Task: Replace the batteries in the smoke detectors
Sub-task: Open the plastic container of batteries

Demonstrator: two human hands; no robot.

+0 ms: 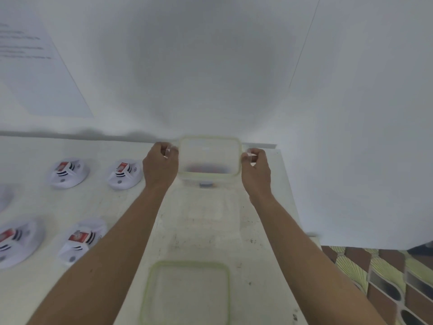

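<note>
Though it blurs, left hand point(160, 168) and right hand point(256, 171) apparently pinch the lid point(209, 150) (clips)

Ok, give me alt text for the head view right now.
The left hand and right hand pinch the side tabs of a clear, green-rimmed lid at the far end of a white table. A second green-rimmed piece lies nearer, and white smoke detectors sit to the left.

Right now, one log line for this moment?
left hand pinches lid clip | right hand pinches other clip | smoke detectors untouched
</note>
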